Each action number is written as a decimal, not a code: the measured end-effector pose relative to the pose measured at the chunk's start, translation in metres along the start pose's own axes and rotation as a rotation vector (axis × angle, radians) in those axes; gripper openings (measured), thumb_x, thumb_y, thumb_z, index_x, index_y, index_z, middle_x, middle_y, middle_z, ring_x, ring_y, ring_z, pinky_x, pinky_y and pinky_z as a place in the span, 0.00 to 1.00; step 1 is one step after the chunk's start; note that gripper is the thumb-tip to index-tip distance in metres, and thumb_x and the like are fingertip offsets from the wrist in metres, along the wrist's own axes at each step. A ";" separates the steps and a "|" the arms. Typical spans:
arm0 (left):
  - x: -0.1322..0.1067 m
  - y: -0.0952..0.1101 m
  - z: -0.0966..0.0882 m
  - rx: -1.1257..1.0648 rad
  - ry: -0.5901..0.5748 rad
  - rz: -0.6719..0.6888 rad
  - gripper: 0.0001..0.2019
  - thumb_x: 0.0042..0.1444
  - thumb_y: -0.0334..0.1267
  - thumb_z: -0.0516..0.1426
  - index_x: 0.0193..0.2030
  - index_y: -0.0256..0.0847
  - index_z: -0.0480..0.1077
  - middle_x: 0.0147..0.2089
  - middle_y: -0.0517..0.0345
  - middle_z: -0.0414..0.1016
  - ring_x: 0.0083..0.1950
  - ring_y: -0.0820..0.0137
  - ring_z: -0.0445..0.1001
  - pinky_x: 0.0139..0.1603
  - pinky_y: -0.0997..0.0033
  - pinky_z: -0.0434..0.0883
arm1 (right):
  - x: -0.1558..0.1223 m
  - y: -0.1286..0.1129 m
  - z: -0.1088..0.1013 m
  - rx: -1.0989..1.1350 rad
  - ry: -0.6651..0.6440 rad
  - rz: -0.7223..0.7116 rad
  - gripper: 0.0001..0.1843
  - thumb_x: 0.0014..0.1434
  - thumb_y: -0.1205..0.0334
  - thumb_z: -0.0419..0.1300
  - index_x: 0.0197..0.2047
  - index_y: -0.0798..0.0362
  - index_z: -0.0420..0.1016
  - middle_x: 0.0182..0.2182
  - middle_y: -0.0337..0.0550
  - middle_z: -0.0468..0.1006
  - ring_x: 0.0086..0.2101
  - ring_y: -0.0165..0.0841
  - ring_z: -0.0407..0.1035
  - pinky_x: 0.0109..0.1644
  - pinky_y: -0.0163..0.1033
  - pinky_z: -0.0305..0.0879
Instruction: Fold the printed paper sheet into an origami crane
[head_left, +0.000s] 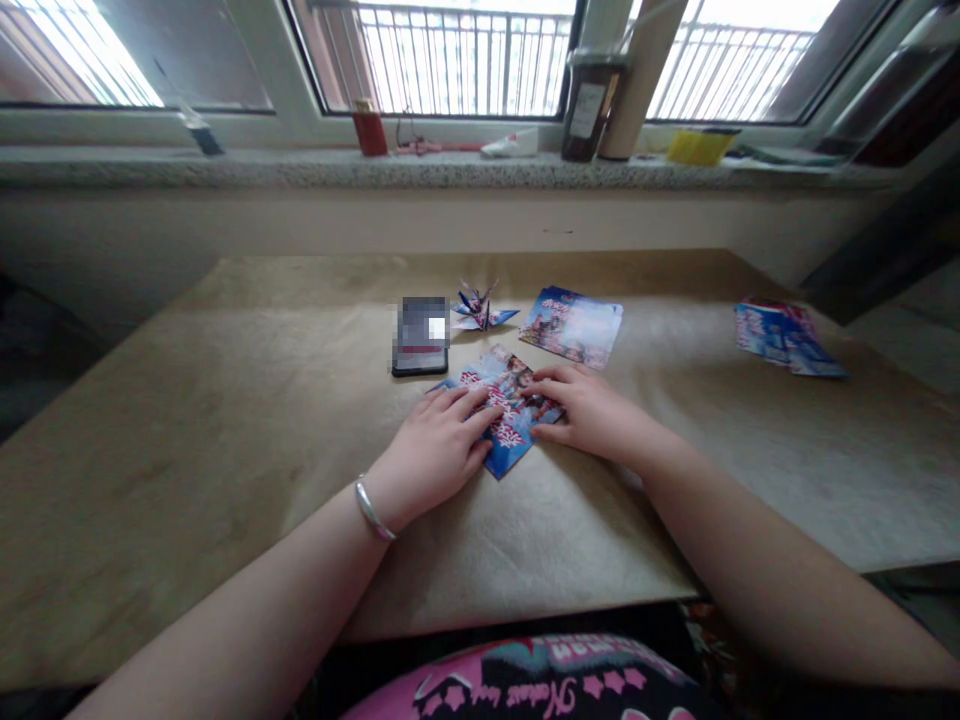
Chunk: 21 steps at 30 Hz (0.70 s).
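Observation:
A square of printed paper (504,458), blue with red-and-white lettering and a picture, lies turned like a diamond on the table in front of me. My left hand (444,440) rests on its left side, fingers stretched out over the print. On the right edge lies my right hand (581,405), its fingers spread and touching the paper. Both palms face down, and the hands cover the paper's left and right corners. Just beyond the paper stands a folded paper crane (484,312) in similar colours.
A phone (421,338) lies left of the crane. Right of it is a stack of square printed papers (574,325). More printed papers (787,338) lie at the table's (225,420) far right. Bottles and small items stand on the windowsill (465,172) behind.

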<state>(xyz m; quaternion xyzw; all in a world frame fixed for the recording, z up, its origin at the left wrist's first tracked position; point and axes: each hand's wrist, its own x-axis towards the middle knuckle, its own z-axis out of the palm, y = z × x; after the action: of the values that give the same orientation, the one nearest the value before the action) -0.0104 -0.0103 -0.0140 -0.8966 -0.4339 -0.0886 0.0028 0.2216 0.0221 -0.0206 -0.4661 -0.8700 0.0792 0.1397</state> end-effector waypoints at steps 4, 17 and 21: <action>0.001 -0.008 -0.002 -0.041 -0.079 -0.021 0.21 0.62 0.47 0.50 0.62 0.50 0.63 0.66 0.54 0.60 0.65 0.56 0.59 0.65 0.51 0.57 | 0.002 0.004 -0.001 -0.015 0.011 0.044 0.26 0.51 0.54 0.65 0.53 0.51 0.73 0.53 0.51 0.71 0.53 0.46 0.64 0.59 0.52 0.61; 0.000 -0.011 -0.004 -0.131 -0.083 -0.061 0.23 0.57 0.49 0.56 0.60 0.54 0.64 0.65 0.57 0.60 0.64 0.54 0.58 0.65 0.48 0.56 | 0.013 0.013 0.014 0.301 0.186 0.162 0.27 0.47 0.67 0.65 0.52 0.53 0.69 0.47 0.49 0.74 0.40 0.36 0.70 0.47 0.43 0.68; 0.001 -0.011 0.000 -0.145 -0.074 -0.045 0.23 0.58 0.49 0.55 0.60 0.52 0.64 0.65 0.57 0.60 0.65 0.55 0.56 0.67 0.49 0.54 | 0.015 0.007 0.015 0.400 0.197 0.185 0.25 0.49 0.71 0.60 0.52 0.54 0.67 0.38 0.43 0.75 0.29 0.29 0.68 0.37 0.37 0.68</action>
<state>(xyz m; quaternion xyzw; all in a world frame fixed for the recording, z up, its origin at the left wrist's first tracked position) -0.0182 -0.0031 -0.0142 -0.8872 -0.4461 -0.0863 -0.0800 0.2149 0.0383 -0.0341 -0.5125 -0.7727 0.2165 0.3057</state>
